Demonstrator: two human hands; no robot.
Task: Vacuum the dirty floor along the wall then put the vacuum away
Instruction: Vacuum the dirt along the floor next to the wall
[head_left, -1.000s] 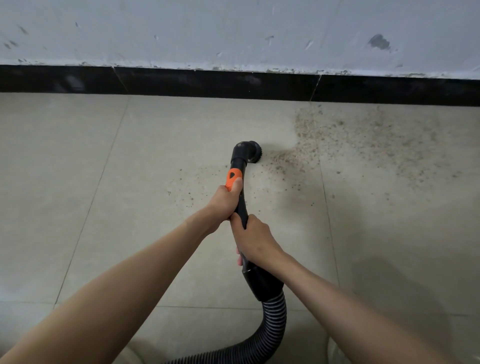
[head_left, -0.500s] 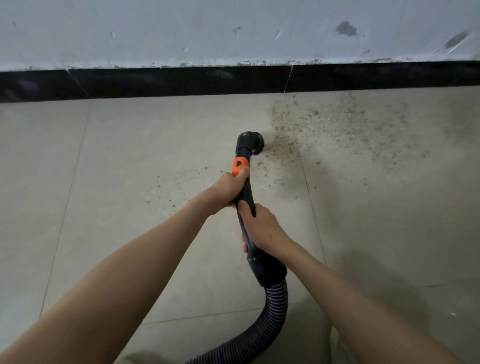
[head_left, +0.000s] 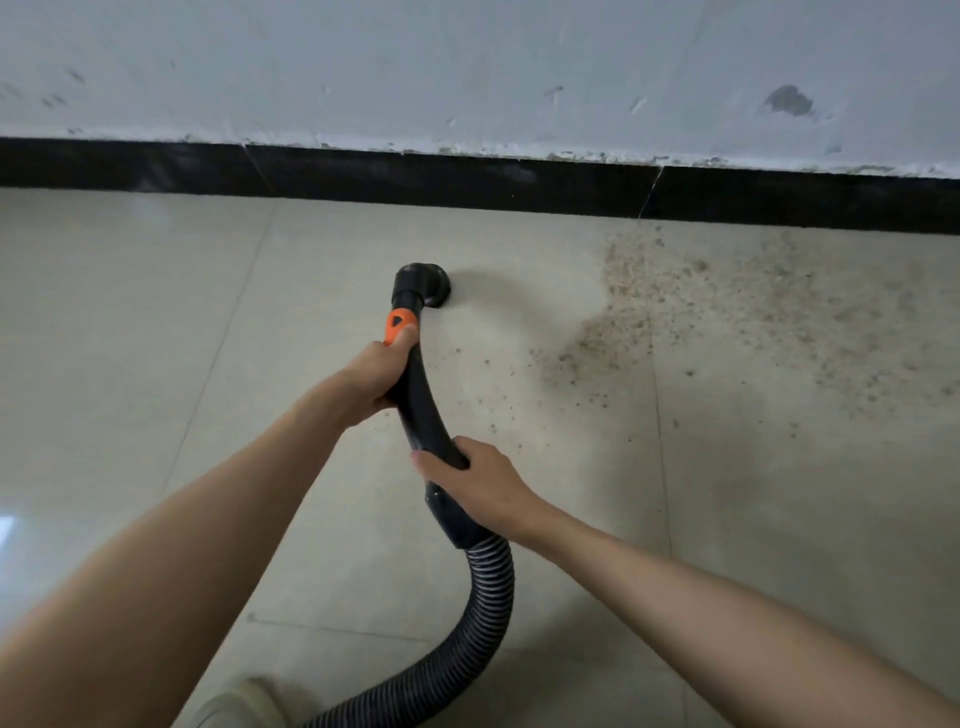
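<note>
Your left hand (head_left: 371, 376) grips the wand (head_left: 421, 400) just below its orange switch (head_left: 399, 323); your right hand (head_left: 480, 486) clamps the cuff above the hose (head_left: 483, 613). The nozzle (head_left: 428, 286) sits on clean tile, so the dirt (head_left: 727, 322) rightward, up to the baseboard (head_left: 779, 202), could get missed.

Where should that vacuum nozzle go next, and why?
Probably a short sweep to the right. The nozzle sits on clean tile, while the dirt patch lies to its right, reaching the black baseboard. Both hands, left hand and right hand, grip the wand.
</note>
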